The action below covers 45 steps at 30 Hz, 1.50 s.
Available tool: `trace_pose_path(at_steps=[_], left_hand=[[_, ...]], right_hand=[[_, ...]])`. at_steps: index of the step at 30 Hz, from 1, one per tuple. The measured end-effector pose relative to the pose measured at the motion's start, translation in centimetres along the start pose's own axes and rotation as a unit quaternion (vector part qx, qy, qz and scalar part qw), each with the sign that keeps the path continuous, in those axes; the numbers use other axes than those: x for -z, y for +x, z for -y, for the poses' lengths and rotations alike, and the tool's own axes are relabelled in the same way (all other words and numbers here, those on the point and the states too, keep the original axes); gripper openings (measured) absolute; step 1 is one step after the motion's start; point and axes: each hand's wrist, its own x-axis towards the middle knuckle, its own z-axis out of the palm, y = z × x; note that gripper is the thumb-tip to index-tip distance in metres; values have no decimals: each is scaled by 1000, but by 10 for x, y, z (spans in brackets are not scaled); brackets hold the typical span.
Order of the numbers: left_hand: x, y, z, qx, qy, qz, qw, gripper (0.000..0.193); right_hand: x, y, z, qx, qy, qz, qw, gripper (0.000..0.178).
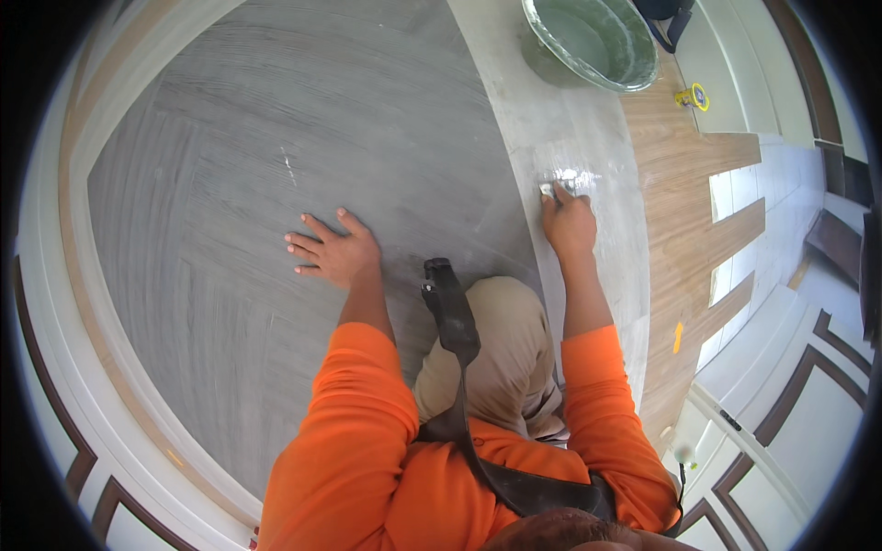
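My left hand (340, 250) lies flat with its fingers spread on the grey wood-grain floor (367, 119). It holds nothing. Over on the right, the fingers of my right hand (570, 225) close on a small flat piece (548, 191) and press it to a pale strip of floor (602, 248). What this piece is, I cannot make out; the fingers cover most of it. A shiny wet patch (579, 175) shows just beyond my fingertips. Between my arms, a black strap (450, 308) hangs down beside my bent knee.
A green tub (537, 64) with cloudy liquid stands at the far right. Near it sits a small yellow container (684, 97). Brown wood-look planks (675, 197) with stepped ends border white tiles (776, 170). An orange object (678, 337) lies on the planks. White panelled walls curve around both sides.
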Motion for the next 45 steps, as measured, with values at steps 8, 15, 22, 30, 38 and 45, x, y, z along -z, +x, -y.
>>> trace_pose_path(at_steps=[8, 15, 22, 30, 38, 45], left_hand=[[3, 3, -3, 12, 3, 11, 1000, 83], [4, 5, -3, 18, 2, 10, 1000, 83], [2, 4, -4, 13, -1, 2, 1000, 83], [0, 6, -1, 20, 3, 5, 1000, 83], [3, 4, -3, 19, 2, 6, 1000, 83], [-2, 4, -3, 1, -9, -10, 1000, 83]], right_hand=[[1, 7, 1, 2, -2, -3, 1000, 44], [4, 18, 10, 3, -8, -4, 1000, 45], [-1, 6, -2, -6, 4, -1, 1000, 45], [3, 3, 0, 13, -2, 10, 1000, 45], [4, 1, 5, 19, -2, 20, 1000, 44], [0, -4, 1, 28, -2, 15, 999, 44]])
